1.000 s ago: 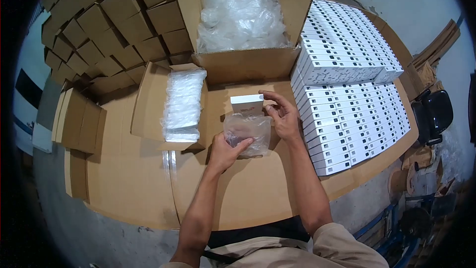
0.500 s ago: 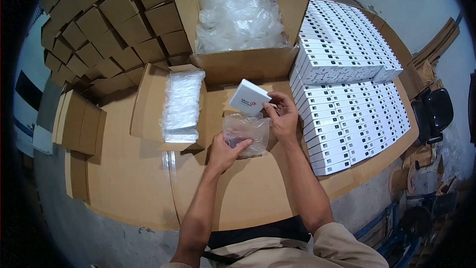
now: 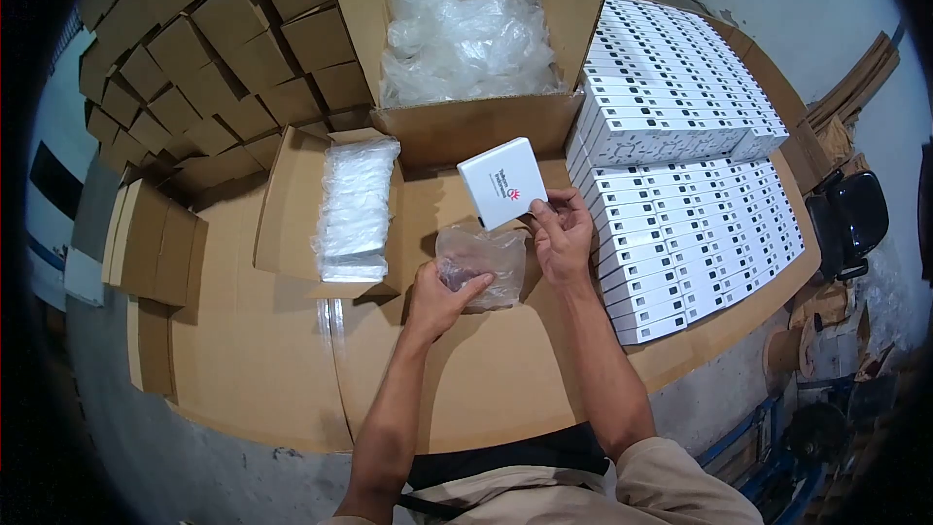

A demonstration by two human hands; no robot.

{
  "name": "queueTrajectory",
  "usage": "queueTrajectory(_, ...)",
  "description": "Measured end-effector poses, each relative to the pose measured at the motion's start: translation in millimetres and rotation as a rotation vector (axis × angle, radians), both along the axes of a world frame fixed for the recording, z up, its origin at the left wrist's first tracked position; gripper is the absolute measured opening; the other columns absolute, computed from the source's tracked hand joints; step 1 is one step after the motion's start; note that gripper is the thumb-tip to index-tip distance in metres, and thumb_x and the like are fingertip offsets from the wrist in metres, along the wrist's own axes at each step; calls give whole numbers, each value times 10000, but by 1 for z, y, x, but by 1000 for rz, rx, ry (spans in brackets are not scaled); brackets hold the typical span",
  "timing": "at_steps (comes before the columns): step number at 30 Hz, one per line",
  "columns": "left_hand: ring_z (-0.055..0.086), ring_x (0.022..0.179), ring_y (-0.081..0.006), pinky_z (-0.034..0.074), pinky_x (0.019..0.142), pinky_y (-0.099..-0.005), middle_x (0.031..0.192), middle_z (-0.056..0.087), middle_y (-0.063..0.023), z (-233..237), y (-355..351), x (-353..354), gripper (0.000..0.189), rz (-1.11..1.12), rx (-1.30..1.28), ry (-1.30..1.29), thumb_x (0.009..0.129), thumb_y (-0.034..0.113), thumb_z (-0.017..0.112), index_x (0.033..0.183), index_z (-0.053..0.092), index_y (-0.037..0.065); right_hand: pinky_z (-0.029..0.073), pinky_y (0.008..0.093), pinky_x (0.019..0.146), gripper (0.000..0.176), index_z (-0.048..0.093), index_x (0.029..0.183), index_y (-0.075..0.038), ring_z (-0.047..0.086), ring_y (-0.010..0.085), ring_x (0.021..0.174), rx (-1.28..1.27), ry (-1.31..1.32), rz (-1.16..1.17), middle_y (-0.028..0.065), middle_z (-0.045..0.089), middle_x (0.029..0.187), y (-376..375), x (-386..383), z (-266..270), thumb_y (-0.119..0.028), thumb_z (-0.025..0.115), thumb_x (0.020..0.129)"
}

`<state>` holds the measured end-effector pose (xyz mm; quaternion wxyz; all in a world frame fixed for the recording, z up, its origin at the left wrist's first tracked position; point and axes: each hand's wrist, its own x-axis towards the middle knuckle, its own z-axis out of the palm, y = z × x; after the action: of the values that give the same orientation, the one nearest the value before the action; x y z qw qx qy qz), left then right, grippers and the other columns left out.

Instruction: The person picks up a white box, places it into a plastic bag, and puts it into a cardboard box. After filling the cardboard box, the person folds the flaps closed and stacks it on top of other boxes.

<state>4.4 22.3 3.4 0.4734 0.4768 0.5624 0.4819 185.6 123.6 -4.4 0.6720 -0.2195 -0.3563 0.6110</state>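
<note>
Between thumb and fingers, my right hand (image 3: 563,236) grips a small white box (image 3: 503,182) by its lower right corner. Its printed face, with dark lettering and a red mark, is turned up toward me. Just below it, my left hand (image 3: 442,299) pinches a clear plastic bag (image 3: 489,262) at its left side. The box is above the bag's upper edge, outside it. To the left, an open carton (image 3: 289,209) holds a row of white boxes wrapped in clear plastic (image 3: 358,204).
At the back, a large open carton (image 3: 476,126) is full of loose clear bags (image 3: 466,34). Stacked white boxes (image 3: 680,233) line the right side close to my right hand. Brown cartons (image 3: 219,58) are piled at the back left. Cardboard (image 3: 253,360) covers the table.
My right hand has turned the white box so its printed face shows more fully, and shifted it slightly right. My left hand and the bag have hardly moved.
</note>
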Motion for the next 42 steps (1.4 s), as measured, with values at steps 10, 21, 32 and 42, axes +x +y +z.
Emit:
queueTrajectory(10,688,974,-158,560,882,-326,1091,734,-87,0,1,0,409,-8,5,-28,846,127,860,1182,671,-10,515,299,888,192,570,1062,-11,647,155,961,102,-190,-11,100,674,1043,-3,7,7,-31,713,936)
queueTrajectory(21,694,964,-155,572,848,-319,1086,741,-90,0,2,0,425,-20,-63,9,834,130,870,1174,668,-25,497,308,877,181,546,1054,-22,613,152,966,123,-235,1,85,637,1031,-2,10,6,-5,655,911)
queueTrajectory(32,698,990,-147,575,873,-326,1098,743,-88,0,1,2,433,-34,1,-25,850,94,845,1224,657,-14,501,301,874,213,548,1064,-6,619,149,963,143,-310,17,79,626,1018,-4,8,9,44,670,897)
queueTrajectory(42,646,980,-116,520,880,-295,1099,712,-47,-17,9,-1,330,92,41,-272,996,213,719,1234,666,-10,495,283,861,260,578,1108,6,616,123,940,106,-455,93,53,646,994,-5,8,8,-6,723,893)
